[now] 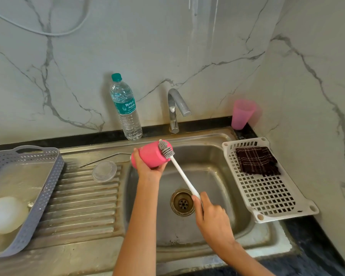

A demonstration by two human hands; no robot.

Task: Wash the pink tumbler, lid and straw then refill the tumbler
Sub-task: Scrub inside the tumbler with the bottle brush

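My left hand point(147, 166) grips the pink tumbler point(150, 154), held on its side over the left edge of the sink basin point(217, 176), mouth toward the right. My right hand point(208, 212) holds the white handle of a bottle brush point(182, 175). The brush's grey bristle head point(165, 149) sits at the tumbler's mouth, partly outside it. The clear round lid point(104, 171) lies on the ribbed drainboard point(78, 200). Behind the lid, the thin metal straw point(106, 158) rests on the steel.
A water bottle with a green cap point(126, 108) stands behind the sink, left of the tap point(175, 108). A pale pink cup point(242, 114) stands in the back right corner. A white rack point(267, 192) holds a dark cloth point(256, 161). A grey basket point(26, 196) is at left.
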